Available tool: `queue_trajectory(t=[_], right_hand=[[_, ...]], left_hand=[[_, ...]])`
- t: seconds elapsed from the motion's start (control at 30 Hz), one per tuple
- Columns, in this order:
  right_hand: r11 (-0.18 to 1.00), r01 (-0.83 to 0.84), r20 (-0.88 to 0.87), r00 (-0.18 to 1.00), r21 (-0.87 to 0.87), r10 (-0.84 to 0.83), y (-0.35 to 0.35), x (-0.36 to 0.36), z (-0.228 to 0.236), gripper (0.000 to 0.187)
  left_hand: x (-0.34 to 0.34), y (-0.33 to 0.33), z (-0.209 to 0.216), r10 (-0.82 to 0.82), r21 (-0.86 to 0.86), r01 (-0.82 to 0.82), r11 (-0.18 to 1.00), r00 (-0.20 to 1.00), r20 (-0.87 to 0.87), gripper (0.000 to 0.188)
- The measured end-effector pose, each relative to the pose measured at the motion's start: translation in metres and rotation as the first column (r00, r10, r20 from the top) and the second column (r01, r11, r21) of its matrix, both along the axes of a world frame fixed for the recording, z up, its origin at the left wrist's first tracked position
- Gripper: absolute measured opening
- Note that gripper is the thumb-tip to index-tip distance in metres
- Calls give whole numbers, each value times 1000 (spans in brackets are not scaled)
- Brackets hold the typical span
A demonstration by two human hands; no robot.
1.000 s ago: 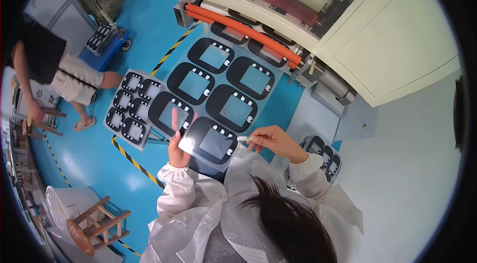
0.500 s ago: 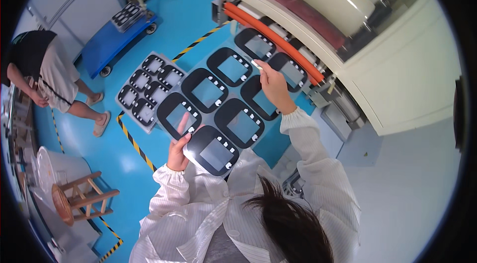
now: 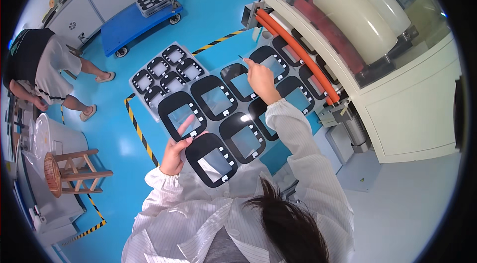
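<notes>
A long clear plastic sheet printed with several black rounded frames [image 3: 211, 159] stretches from the machine's orange roller [image 3: 298, 54] to just in front of me. My left hand [image 3: 174, 156] grips its near left edge, thumb on top; a finger shows through a clear window from below. Over the middle of the sheet is my right hand [image 3: 262, 80], closed around a small thin stick-like thing [image 3: 241, 57]. Only its dark tip shows past the fingers, so its kind is unclear.
Left of the sheet lies a stack of similar printed sheets [image 3: 158, 78]. A blue cart [image 3: 126, 27] carries another stack [image 3: 153, 2]. The cream machine [image 3: 417, 119] with large white rolls [image 3: 355, 17] borders the right. At left are a person [image 3: 44, 64], a wooden stool [image 3: 74, 173] and a white bin [image 3: 64, 133].
More of the printed sheet has come out past the orange roller toward me. My right hand has shifted left over the sheet. My left hand keeps its hold, and the view has turned slightly.
</notes>
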State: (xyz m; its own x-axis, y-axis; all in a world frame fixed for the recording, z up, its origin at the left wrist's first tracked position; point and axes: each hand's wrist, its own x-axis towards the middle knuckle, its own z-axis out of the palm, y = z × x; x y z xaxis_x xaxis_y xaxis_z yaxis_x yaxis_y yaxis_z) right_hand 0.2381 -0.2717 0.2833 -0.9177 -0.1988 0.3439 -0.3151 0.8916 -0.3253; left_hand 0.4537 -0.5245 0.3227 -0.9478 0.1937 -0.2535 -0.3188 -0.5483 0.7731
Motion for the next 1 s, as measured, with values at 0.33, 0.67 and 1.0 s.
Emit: queue_trajectory(t=[0.33,0.67,1.0], right_hand=[[978,-161,59,986,132,155,76,69,2,32],[906,63,740,602,-420,301,154,234,32,25],[429,402,553,767,-809,324,111,221,-18,24]], left_hand=[[-4,-2,2,68,-9,-68,998,997,43,72],[2,-26,-28,111,126,-128,984,985,132,75],[-11,-7,-45,42,140,-61,988,990,134,72]])
